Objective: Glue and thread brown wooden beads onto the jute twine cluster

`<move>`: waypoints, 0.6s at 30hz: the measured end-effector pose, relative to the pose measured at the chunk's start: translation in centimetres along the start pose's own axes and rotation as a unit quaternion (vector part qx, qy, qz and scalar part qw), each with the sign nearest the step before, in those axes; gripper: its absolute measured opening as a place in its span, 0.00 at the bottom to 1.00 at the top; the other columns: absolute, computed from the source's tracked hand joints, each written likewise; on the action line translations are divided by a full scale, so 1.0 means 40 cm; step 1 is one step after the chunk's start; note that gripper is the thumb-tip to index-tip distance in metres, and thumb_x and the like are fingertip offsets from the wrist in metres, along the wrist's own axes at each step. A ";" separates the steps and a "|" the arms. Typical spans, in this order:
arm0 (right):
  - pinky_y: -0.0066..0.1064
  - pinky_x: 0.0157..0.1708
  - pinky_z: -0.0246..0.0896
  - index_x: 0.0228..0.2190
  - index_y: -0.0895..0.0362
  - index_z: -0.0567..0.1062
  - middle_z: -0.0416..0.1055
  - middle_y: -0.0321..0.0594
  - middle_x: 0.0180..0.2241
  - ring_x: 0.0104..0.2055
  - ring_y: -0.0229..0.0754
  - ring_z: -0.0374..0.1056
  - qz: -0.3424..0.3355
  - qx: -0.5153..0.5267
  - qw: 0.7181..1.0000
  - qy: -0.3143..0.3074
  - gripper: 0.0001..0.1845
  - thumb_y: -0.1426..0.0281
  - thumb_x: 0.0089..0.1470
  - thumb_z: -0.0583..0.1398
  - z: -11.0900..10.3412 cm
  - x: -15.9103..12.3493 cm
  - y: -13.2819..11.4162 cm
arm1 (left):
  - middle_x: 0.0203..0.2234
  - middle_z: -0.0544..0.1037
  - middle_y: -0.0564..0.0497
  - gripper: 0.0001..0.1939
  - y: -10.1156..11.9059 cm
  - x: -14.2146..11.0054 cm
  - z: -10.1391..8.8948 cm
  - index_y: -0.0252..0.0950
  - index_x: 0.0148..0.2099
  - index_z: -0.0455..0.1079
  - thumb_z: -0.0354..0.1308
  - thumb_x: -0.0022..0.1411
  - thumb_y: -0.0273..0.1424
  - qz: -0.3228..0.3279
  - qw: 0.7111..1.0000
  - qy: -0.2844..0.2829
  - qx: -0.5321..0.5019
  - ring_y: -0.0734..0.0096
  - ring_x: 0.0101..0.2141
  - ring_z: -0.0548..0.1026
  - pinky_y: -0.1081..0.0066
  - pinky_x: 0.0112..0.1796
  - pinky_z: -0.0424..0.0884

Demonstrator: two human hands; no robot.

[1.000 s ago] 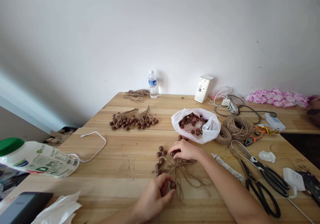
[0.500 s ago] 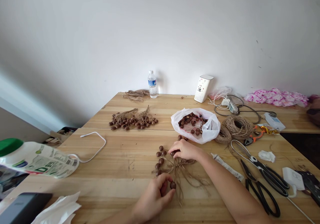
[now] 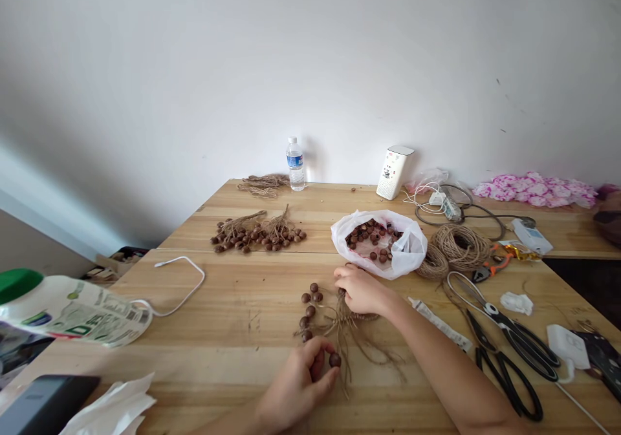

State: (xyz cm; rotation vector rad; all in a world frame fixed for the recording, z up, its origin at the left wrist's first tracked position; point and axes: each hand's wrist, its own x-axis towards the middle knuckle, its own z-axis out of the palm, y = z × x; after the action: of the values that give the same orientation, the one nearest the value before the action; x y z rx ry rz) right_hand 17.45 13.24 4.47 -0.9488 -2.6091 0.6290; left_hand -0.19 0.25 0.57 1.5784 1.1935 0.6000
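Left hand point(image 3: 301, 383) has one brown bead point(image 3: 334, 360) between thumb and index finger, narrow pinch, just off the near side of the twine bundle point(image 3: 345, 324). Right hand point(image 3: 363, 291) sits over the bundle's far end, fingers curled around a second bead there; they hide the contact, so can't tell if it's gripped or only touched.

Bundle lies flat on the tabletop point(image 3: 218, 351), strands fanned, loose tails trailing toward the wearer. A loose group of beads point(image 3: 305, 298) sits at its left edge. White plastic bag point(image 3: 412, 264) with more beads is just beyond the right hand.

How I'd run it: pin the bundle at its middle, work one strand at a time. Light pinch on the left bead; round and smooth-looking, likely to roll if squeezed off-center. Pull along the strand, not across, or neighbors probably snag. Small finger motions on the right; the forearm passes over part of the tails and a sleeve-length sweep could drag them. Mind the bag rim too, it's close to the knuckles. Black scissors point(image 3: 491, 346) are well apart, fine there.
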 end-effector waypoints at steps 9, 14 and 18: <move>0.34 0.51 0.56 0.44 0.58 0.73 0.70 0.43 0.46 0.48 0.42 0.64 -0.087 0.014 0.996 0.028 0.18 0.82 0.52 0.55 0.067 0.034 -0.024 | 0.18 0.55 0.60 0.06 0.009 -0.001 -0.003 0.35 0.37 0.65 0.54 0.55 0.30 0.002 1.000 -0.002 0.004 0.75 0.22 0.55 0.75 0.23 0.53; 0.34 0.47 0.58 0.40 0.58 0.76 0.69 0.44 0.41 0.44 0.43 0.63 -0.078 -0.043 0.996 0.028 0.14 0.79 0.50 0.60 0.085 0.034 -0.009 | 0.18 0.55 0.61 0.07 0.006 -0.001 -0.002 0.34 0.37 0.65 0.54 0.55 0.30 0.000 1.000 0.000 0.001 0.75 0.22 0.55 0.75 0.23 0.53; 0.35 0.46 0.58 0.36 0.59 0.76 0.69 0.44 0.38 0.43 0.44 0.62 -0.085 -0.051 0.995 0.018 0.10 0.79 0.51 0.60 0.087 0.035 -0.006 | 0.18 0.55 0.60 0.07 0.007 -0.002 -0.002 0.35 0.37 0.65 0.53 0.55 0.30 -0.001 1.000 -0.001 0.002 0.75 0.22 0.56 0.75 0.24 0.54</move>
State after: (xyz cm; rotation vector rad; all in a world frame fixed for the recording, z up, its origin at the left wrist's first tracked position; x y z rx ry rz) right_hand 14.88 12.98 1.75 -0.7483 -2.6742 0.4352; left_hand -0.17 0.22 0.86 1.5812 1.1951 0.5958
